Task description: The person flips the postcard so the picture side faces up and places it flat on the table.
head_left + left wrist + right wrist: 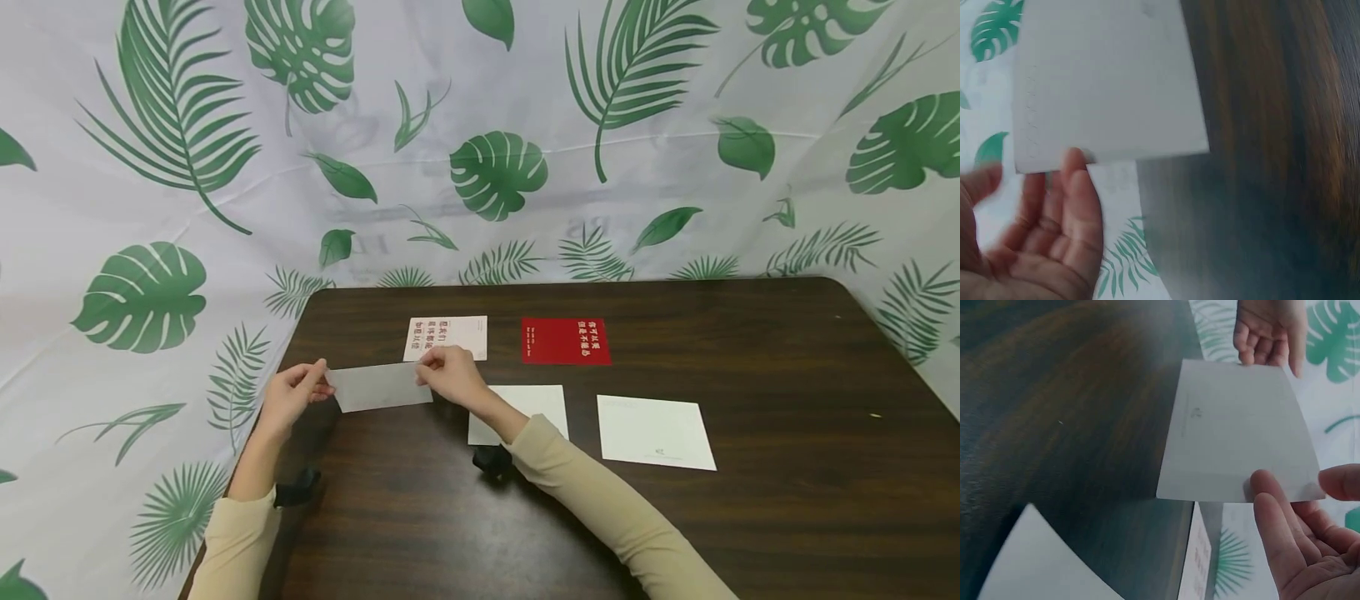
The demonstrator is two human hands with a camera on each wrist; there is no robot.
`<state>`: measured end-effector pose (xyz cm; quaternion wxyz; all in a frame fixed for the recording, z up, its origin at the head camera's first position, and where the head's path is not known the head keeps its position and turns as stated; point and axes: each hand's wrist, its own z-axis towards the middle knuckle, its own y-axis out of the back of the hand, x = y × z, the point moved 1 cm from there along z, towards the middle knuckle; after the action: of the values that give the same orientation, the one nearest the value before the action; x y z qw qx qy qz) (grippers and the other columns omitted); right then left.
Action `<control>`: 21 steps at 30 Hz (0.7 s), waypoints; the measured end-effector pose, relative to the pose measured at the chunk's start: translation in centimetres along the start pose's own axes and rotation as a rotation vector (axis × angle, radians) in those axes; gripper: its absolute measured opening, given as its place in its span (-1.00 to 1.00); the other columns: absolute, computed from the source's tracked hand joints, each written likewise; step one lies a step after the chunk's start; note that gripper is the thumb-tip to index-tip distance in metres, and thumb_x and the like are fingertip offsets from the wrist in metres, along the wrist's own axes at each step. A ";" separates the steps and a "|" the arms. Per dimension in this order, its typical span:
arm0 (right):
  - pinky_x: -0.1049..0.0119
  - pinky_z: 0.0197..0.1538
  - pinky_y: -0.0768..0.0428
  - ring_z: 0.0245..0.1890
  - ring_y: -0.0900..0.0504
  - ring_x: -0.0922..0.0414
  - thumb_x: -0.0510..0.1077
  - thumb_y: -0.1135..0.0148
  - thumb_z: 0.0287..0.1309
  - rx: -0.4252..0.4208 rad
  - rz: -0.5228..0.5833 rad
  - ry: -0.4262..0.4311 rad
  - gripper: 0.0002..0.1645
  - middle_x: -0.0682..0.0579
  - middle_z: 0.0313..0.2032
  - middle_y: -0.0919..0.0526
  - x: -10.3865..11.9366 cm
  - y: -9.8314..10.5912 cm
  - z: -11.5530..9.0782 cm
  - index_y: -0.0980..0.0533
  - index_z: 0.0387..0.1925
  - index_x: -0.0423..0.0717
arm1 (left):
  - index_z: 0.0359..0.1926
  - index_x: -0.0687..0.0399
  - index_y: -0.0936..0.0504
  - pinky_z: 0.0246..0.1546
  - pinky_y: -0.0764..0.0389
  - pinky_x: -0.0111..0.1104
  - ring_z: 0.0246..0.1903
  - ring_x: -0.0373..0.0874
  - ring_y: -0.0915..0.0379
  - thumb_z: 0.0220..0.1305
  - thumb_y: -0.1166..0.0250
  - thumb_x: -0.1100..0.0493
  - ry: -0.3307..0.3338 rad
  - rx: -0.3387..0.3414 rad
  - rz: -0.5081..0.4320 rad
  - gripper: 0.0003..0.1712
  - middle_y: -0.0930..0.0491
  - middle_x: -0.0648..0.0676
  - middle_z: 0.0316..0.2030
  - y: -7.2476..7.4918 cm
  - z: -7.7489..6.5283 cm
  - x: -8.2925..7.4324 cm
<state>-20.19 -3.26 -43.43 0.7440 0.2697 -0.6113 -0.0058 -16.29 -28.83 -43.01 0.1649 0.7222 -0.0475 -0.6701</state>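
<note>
Raised above the table is a white card [381, 387] with a small logo and faint print, visible in the right wrist view. My right hand [453, 375] pinches its right end near the upper corner, the thumb at the corner and the fingers around the edge. At the opposite end is my left hand [296, 392]. Its loosely bent fingers [1079, 187] touch the card's short edge, one fingertip overlapping it. The left thumb [984, 182] stands slightly apart from the card and looks blurred.
On the dark wooden table [787, 358] lie a pale card [474, 329] with red characters, a red card [555, 342] and two white cards [551, 408] [656, 433]. My right forearm crosses over one white card. A leaf-patterned curtain [405, 192] hangs behind the table.
</note>
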 end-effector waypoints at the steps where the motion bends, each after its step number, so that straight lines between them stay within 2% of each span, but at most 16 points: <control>1: 0.45 -0.45 -0.56 -0.48 -0.66 0.13 -0.24 -0.16 0.19 0.003 -0.012 0.015 -0.85 -0.02 -0.50 -0.68 0.1 0.0 -0.2 -0.62 -0.34 -0.24 | -0.24 0.54 -0.51 -0.43 -0.63 -0.46 -0.57 -0.30 -0.57 0.36 -0.12 0.11 0.050 0.005 -0.031 -0.57 -0.58 -0.03 -0.58 0.1 -0.2 -0.1; 4: 0.46 -0.44 -0.55 -0.53 -0.62 0.22 -0.22 -0.17 0.19 0.013 -0.041 0.071 -0.84 0.00 -0.52 -0.68 0.2 0.0 -0.9 -0.63 -0.39 -0.20 | -0.29 0.45 -0.51 -0.38 -0.64 -0.46 -0.54 -0.31 -0.58 0.39 -0.08 0.08 0.181 0.053 -0.132 -0.59 -0.59 -0.06 -0.57 0.7 -0.8 -0.3; 8: 0.47 -0.41 -0.55 -0.54 -0.59 0.29 -0.22 -0.17 0.19 0.036 -0.050 0.120 -0.83 0.02 -0.52 -0.67 0.5 -0.2 -1.8 -0.64 -0.40 -0.19 | -0.33 0.31 -0.53 -0.31 -0.63 -0.45 -0.47 -0.26 -0.61 0.38 -0.08 0.17 0.272 0.177 -0.230 -0.75 -0.61 -0.02 -0.52 1.6 -1.5 0.2; 11: 0.48 -0.40 -0.55 -0.53 -0.60 0.30 -0.23 -0.18 0.17 0.062 -0.058 0.126 -0.85 0.04 -0.52 -0.67 0.6 -0.4 -2.4 -0.65 -0.41 -0.19 | -0.28 0.26 -0.56 -0.21 -0.62 -0.41 -0.37 -0.22 -0.62 0.34 -0.12 0.23 0.310 0.281 -0.270 -0.84 -0.62 -0.01 -0.42 2.0 -1.9 1.1; 14: 0.50 -0.39 -0.55 -0.52 -0.61 0.30 -0.23 -0.21 0.14 0.099 -0.085 0.139 -0.87 0.04 -0.50 -0.68 0.6 -0.7 -3.1 -0.65 -0.40 -0.18 | -0.23 0.28 -0.60 -0.15 -0.60 -0.40 -0.29 -0.25 -0.60 0.31 -0.14 0.30 0.298 0.355 -0.260 -0.86 -0.61 -0.01 -0.32 2.1 -2.1 2.1; 18: 0.54 -0.38 -0.54 -0.51 -0.60 0.32 -0.23 -0.28 0.09 0.156 -0.123 0.168 -0.90 0.03 -0.47 -0.69 0.4 -1.2 -4.0 -0.66 -0.40 -0.20 | -0.18 0.37 -0.62 -0.20 -0.59 -0.48 -0.30 -0.35 -0.55 0.26 -0.20 0.31 0.285 0.336 -0.163 -0.81 -0.61 -0.06 -0.29 1.9 -2.2 2.8; 21: 0.58 -0.41 -0.53 -0.51 -0.60 0.33 -0.24 -0.32 0.05 0.189 -0.141 0.167 -0.91 0.00 -0.46 -0.70 0.3 -1.6 -4.6 -0.66 -0.40 -0.22 | -0.07 0.49 -0.55 -0.22 -0.60 -0.50 -0.32 -0.35 -0.53 0.18 -0.28 0.29 0.299 0.283 -0.055 -0.65 -0.62 -0.01 -0.26 1.5 -2.2 3.0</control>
<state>-15.46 -2.89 -44.32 0.7614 0.3804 -0.5245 0.0221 -13.65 -30.73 -45.28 0.0486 0.8305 -0.0965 -0.5465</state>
